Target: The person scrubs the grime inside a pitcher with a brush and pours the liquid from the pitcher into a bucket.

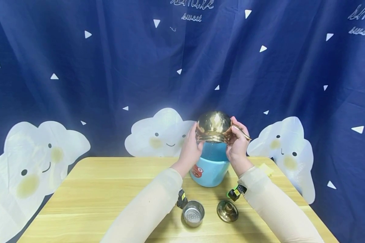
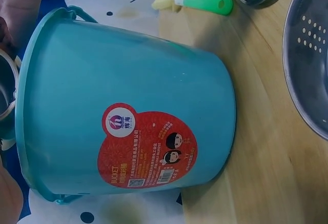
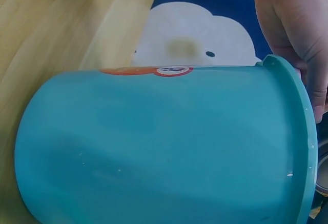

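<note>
A shiny gold teapot (image 1: 214, 123) is turned upside down above a light-blue bucket (image 1: 211, 172), its mouth facing down. My left hand (image 1: 188, 150) grips the pot's left side, with the thumb near the rim. On the other side my right hand (image 1: 239, 145) holds it beside a curved gold part that juts out to the right. The left wrist view shows the pot's rim (image 2: 9, 88) at the bucket's mouth, with part of each hand around it. The bucket stands upright and has a red label (image 2: 148, 149).
Nearer on the wooden table (image 1: 118, 189) sit a perforated metal strainer (image 1: 193, 214) and a gold lid (image 1: 228, 212). A sponge brush with a green handle (image 2: 207, 3) lies right of the bucket. Behind the table hangs a blue cloud-print curtain (image 1: 139, 67).
</note>
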### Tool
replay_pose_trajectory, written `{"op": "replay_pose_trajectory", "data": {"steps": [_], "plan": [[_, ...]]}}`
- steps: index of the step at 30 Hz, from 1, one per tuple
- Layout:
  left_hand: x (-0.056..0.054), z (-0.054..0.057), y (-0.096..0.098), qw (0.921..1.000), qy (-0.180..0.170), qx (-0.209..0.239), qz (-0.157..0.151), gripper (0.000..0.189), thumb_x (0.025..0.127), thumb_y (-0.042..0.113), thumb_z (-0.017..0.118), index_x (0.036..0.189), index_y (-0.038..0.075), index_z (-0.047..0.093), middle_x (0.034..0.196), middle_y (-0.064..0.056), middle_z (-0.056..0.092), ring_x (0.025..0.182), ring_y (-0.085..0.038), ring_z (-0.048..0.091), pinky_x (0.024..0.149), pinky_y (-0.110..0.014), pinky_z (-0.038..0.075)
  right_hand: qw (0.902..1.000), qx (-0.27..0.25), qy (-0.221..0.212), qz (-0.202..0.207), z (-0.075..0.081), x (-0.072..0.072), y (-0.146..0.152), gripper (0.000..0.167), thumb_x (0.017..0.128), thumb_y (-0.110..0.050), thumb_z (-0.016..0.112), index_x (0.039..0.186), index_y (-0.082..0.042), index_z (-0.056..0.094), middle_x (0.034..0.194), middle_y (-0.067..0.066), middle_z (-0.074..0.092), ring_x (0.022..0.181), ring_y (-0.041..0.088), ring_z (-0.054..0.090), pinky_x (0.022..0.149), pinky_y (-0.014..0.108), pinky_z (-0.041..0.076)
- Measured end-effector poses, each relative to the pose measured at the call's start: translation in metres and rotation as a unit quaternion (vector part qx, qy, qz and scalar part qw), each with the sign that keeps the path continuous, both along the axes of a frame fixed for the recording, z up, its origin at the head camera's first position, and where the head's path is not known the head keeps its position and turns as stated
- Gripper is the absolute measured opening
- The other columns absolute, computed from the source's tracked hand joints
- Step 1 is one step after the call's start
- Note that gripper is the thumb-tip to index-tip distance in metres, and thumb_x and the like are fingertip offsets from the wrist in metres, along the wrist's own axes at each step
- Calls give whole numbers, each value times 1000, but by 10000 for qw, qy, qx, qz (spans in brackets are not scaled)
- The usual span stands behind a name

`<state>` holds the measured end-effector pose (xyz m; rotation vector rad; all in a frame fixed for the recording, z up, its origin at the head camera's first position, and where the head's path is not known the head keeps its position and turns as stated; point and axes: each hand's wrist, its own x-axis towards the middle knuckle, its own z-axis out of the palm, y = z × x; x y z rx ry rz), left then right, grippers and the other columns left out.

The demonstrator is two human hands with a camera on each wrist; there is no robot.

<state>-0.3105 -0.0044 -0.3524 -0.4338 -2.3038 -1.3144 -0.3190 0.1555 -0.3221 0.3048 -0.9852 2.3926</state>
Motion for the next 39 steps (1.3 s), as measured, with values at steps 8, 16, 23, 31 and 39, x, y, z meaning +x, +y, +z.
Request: {"op": "replay_pose_trajectory", "data": {"steps": [8, 16, 23, 31, 39], "plan": [[1, 2, 1, 9999, 104, -10, 49, 86, 89, -3, 66, 160, 12, 19, 162, -13, 29, 135, -32, 47, 113, -42, 39, 9996, -126, 235, 40, 3, 2, 0, 33, 93, 10, 43, 93, -7, 72, 118, 5, 73, 53, 11, 63, 46, 19, 48], [5, 3, 1, 9998, 161, -66, 128, 88, 89, -3, 67, 160, 14, 19, 163, -8, 27, 133, -32, 49, 111, -41, 41, 9981, -226, 577, -65, 6, 1, -2, 36, 91, 14, 42, 89, -5, 73, 112, 7, 74, 59, 11, 66, 52, 20, 53], [7, 4, 0, 9995, 287, -60, 113, 90, 87, -6, 67, 160, 14, 18, 163, -10, 27, 130, -32, 52, 107, -40, 46, 9969, -232, 756, -38, 8, 2, -2, 33, 91, 13, 45, 91, -3, 73, 113, 9, 74, 65, 11, 68, 55, 21, 55], [8, 6, -1, 9991, 380, -127, 114, 91, 86, -6, 67, 160, 15, 17, 164, -7, 25, 129, -31, 53, 104, -38, 48, 9967, -340, 729, 50, 10, 4, -2, 31, 91, 13, 46, 91, -2, 73, 116, 10, 73, 89, 14, 70, 57, 22, 56], [6, 7, -2, 9979, 588, -214, 133, 91, 86, -5, 68, 160, 14, 18, 163, -9, 26, 120, -30, 59, 96, -36, 54, 9957, -256, 894, -37, 12, 5, -3, 31, 91, 12, 45, 91, -3, 73, 119, 11, 72, 82, 14, 69, 57, 22, 55]]}}
